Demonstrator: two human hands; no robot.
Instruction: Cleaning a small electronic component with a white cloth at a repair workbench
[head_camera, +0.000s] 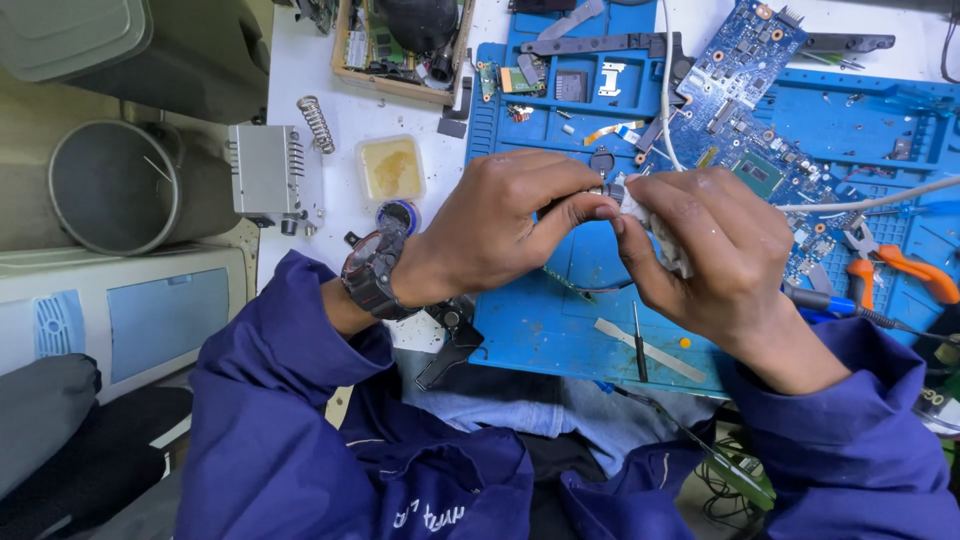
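Two hands meet above the near part of a blue work mat on the desk; bare mat lies just below them, while parts crowd the mat beyond the knuckles, and the desk's left edge runs well left of the watch-wearing wrist. The left hand comes in from the left, wrist bent, its thumb and forefinger closed narrowly on a small metallic part; the right hand curls in from the right, fingers clamped on a crumpled white cloth pressed against that part. A green-and-blue circuit board, flat and studded, lies beyond the right hand; orange-handled pliers rest to its right; a flat metal strip lies just below it.
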